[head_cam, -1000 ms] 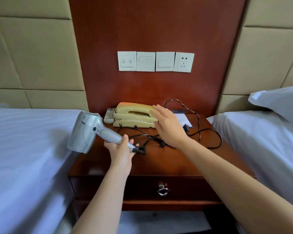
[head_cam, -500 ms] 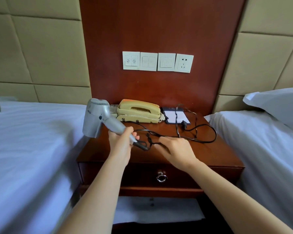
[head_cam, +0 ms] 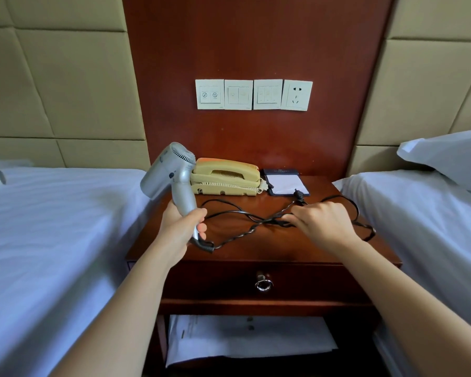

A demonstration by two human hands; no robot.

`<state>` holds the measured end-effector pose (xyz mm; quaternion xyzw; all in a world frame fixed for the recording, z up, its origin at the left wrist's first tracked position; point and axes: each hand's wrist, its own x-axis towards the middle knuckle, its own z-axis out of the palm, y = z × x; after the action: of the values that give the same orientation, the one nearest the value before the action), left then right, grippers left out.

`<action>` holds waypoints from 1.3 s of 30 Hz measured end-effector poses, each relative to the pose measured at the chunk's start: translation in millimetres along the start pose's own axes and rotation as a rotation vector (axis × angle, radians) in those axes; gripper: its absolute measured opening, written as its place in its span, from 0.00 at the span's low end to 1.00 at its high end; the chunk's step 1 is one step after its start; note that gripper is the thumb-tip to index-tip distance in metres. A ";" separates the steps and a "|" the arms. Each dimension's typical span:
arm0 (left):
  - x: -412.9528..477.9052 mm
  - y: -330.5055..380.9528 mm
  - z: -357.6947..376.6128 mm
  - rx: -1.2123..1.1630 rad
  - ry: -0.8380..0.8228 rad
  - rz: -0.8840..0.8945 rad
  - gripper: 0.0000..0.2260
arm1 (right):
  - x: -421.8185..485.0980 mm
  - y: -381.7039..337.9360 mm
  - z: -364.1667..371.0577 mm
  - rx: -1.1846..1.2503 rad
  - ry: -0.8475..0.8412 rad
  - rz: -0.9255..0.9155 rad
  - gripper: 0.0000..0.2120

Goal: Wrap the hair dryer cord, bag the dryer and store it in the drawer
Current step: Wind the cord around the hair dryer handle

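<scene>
While the left hand [head_cam: 182, 227] grips the rigid, probably light hair dryer [head_cam: 166, 172] by its handle [head_cam: 186, 201], the right hand [head_cam: 324, 224] pinches its limp, tangle-prone cord [head_cam: 267, 221].

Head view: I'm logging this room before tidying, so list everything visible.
nightstand: one, red-brown, centre of view
left bed: one, white, left of nightstand
right bed: one, white, right of nightstand
pillow: one, white, on right bed
drawer: one, red-brown, closed, under nightstand top
telephone: one, beige, back of nightstand
notepad: one, white in dark holder, right of telephone
hair dryer: one, silver, held above nightstand's left side
cord: one, black, loose across nightstand top
plug: one, black, by notepad
wall plates: four, white, above telephone
papers: count unclear, white, lower shelf
left hand: one, grips the dryer handle
right hand: one, grips the cord
</scene>
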<state>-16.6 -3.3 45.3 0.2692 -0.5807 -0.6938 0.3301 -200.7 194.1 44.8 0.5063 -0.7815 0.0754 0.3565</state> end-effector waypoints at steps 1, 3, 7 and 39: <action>-1.3 1.7 1.0 0.008 -0.013 0.000 0.11 | -0.3 0.7 0.5 -0.008 -0.012 0.013 0.23; -4.7 2.9 4.0 0.021 -0.032 -0.010 0.12 | -1.1 -0.1 -0.9 -0.014 -0.011 0.048 0.23; -17.9 0.0 23.9 -0.213 -0.060 -0.131 0.07 | -7.4 -10.7 -2.0 -0.009 -0.144 0.175 0.23; 0.0 4.4 29.2 -0.535 0.157 -0.099 0.08 | 3.4 -53.9 -40.0 1.012 -0.509 0.134 0.16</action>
<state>-38.1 14.6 55.0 0.2533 -0.3358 -0.8147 0.3992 -136.7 185.1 63.2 0.5656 -0.7397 0.3385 -0.1356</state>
